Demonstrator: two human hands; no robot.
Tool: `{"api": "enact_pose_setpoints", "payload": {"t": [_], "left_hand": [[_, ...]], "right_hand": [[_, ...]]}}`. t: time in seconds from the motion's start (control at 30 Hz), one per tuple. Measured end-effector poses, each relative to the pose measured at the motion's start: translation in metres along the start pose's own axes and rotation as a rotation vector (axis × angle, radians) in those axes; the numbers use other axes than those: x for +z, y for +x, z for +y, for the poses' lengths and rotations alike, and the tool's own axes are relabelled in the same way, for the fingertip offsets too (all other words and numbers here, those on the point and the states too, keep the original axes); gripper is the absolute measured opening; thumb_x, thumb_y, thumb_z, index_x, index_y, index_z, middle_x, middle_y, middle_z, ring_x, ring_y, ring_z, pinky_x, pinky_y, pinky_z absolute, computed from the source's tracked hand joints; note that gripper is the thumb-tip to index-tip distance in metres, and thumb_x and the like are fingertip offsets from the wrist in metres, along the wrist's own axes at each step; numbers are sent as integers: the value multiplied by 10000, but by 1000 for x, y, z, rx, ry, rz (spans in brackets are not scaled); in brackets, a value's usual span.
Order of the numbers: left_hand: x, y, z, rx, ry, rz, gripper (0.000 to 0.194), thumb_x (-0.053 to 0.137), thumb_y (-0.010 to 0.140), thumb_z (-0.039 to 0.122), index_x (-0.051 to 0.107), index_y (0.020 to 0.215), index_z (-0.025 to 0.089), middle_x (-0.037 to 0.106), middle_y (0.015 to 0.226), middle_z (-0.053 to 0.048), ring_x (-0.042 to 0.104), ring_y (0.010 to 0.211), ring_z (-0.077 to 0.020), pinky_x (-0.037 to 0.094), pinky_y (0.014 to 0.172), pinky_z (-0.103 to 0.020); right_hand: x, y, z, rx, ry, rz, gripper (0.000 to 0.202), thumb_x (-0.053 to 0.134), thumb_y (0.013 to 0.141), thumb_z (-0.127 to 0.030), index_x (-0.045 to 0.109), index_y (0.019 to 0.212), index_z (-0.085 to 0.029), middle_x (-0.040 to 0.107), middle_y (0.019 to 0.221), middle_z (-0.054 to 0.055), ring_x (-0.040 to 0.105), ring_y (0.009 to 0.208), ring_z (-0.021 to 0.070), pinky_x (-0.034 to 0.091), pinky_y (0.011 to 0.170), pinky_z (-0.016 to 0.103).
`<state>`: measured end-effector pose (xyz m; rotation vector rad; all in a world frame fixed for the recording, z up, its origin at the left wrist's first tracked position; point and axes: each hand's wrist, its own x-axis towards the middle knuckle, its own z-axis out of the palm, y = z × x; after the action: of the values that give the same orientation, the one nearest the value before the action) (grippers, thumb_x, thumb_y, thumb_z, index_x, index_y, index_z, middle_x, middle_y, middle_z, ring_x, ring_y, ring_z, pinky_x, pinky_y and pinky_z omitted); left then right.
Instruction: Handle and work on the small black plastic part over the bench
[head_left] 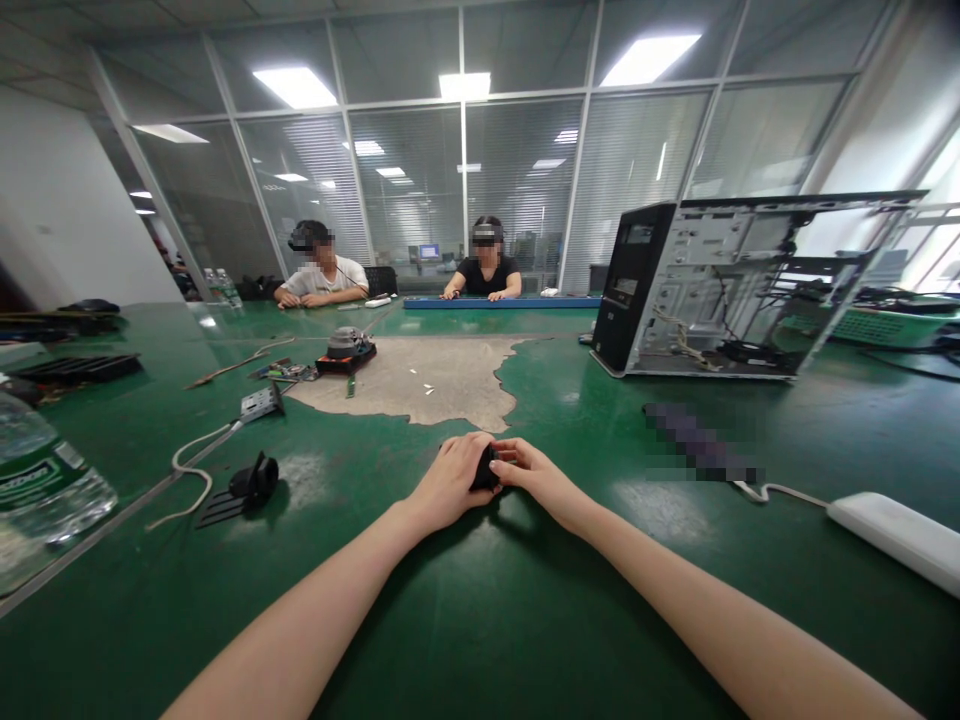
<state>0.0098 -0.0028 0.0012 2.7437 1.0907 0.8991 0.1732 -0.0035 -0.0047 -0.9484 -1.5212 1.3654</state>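
A small black object [484, 474] is between my two hands, just above the green tabletop or resting on it; I cannot tell which. My left hand [450, 478] wraps over its left side and top, with the thumb along the lower edge. From the other side, my right hand [536, 474] grips it with fingertips and thumb. Most of the object is covered by fingers, so its kind does not show. To the left lies a black plastic part [255, 480] with prongs. Beyond my hands the table has a bare, torn patch [450, 375].
An open computer case [637, 290] stands at right, near a blurred-out dark device [697, 440] and a white power strip [904, 535]. At left are a water bottle [45, 480], a metal-cased part with cable [261, 402] and a cooler [346, 348]. Two people [487, 272] sit opposite.
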Motion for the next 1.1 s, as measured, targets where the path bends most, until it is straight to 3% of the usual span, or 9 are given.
{"api": "enact_pose_setpoints", "payload": {"t": [0.17, 0.47, 0.73, 0.9, 1.1], "left_hand": [[-1, 0, -1, 2, 1, -1, 530, 608, 663, 224, 329, 1113, 194, 467, 1091, -72, 429, 1036, -219, 317, 891, -368], [0, -1, 0, 12, 9, 2, 520, 605, 678, 249, 322, 1111, 194, 465, 1100, -72, 419, 1052, -218, 318, 894, -365], [-1, 0, 0, 6, 2, -3, 540, 616, 648, 209, 327, 1104, 203, 467, 1092, -66, 428, 1039, -223, 321, 882, -370], [-3, 1, 3, 9, -11, -2, 505, 593, 681, 235, 329, 1111, 209, 471, 1082, -66, 426, 1044, -223, 317, 888, -382], [-2, 1, 1, 4, -6, 7, 523, 601, 673, 240, 318, 1112, 205, 469, 1084, -68, 430, 1040, -221, 324, 885, -378]], "right_hand": [[-4, -4, -6, -40, 27, -101, 351, 673, 620, -267, 470, 902, -215, 555, 825, -6, 535, 801, 142, 436, 716, 306], [1, 0, 2, -12, 11, 14, 315, 602, 686, -357, 500, 940, -201, 562, 870, 24, 539, 794, 149, 432, 717, 318], [-2, -4, -8, -14, 24, -63, 382, 683, 600, -270, 478, 917, -215, 554, 835, -2, 534, 816, 146, 426, 745, 320], [1, -4, -5, -25, 34, -24, 290, 590, 701, -356, 487, 927, -206, 568, 842, 9, 540, 802, 139, 421, 748, 317], [0, -1, 2, -17, -19, 17, 281, 568, 717, -350, 514, 940, -187, 568, 887, 33, 538, 797, 143, 428, 738, 315]]}}
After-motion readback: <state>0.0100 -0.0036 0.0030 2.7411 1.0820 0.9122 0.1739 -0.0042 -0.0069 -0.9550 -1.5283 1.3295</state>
